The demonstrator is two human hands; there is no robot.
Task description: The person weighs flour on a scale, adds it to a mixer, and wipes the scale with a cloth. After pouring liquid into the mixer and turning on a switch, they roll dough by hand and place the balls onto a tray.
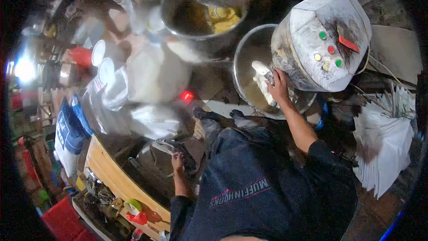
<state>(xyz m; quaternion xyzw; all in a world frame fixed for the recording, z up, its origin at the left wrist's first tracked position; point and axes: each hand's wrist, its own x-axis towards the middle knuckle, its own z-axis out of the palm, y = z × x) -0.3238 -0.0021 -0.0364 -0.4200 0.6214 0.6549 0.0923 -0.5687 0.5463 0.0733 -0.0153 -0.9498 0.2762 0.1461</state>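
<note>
My right hand (279,85) reaches into a large metal bowl (240,44), its fingers bent at a pale, dough-like mass (264,87). What the fingertips grip is too small to make out. Over the bowl's right side hangs the machine's floury head (325,35), with coloured buttons and a red lever. Low on the left, my left hand (178,162) is held near a dark item with a pale edge (165,147); whether it grips anything is unclear.
Another metal bowl (200,35) holds yellow material at the top. White sacks (156,122) and white tubs (106,71) stand left, above a wooden board (120,174). Stacked white sacks (383,147) lie right. Part of a person (102,9) shows upper left.
</note>
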